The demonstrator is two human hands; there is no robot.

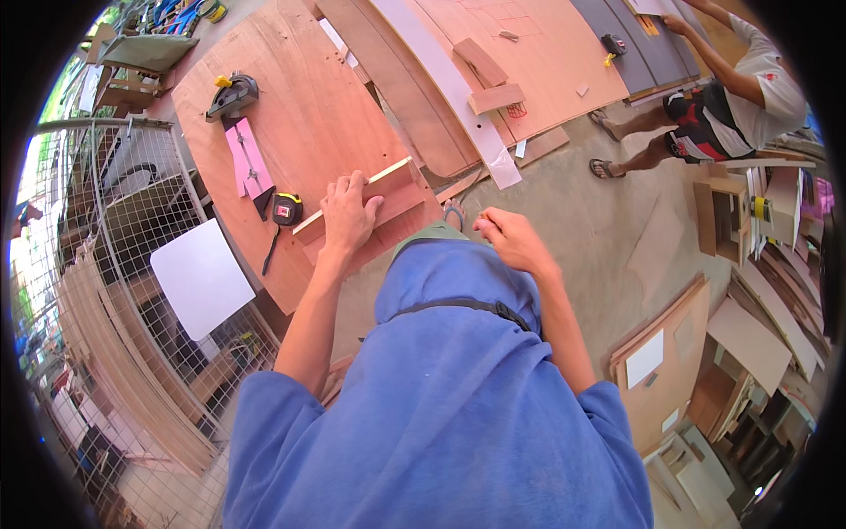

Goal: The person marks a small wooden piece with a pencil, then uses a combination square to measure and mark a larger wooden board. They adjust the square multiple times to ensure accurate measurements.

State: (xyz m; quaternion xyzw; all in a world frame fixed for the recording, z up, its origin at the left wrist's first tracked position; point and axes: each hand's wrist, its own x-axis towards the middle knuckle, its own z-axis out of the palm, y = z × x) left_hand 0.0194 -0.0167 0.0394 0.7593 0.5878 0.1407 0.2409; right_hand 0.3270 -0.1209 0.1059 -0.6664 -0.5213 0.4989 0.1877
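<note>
My left hand (350,214) grips a narrow wooden board (397,192) with a pale edge, its fingers over the top and its thumb on the near side. The board stands on edge at the near end of a plywood sheet (308,106). Out over the floor, to the right of the plywood, my right hand (513,238) is closed with curled fingers; whatever it may hold is hidden. A black and yellow tape measure (286,210) lies just left of the board, with a thin dark marking tool (270,250) beside it.
Farther up the plywood lie a pink strip jig (247,159) and a grey tool (233,97) with a yellow part. Wood offcuts (480,62) rest on another sheet. A co-worker (740,88) stands at the upper right. Wire mesh (115,185) borders the left side.
</note>
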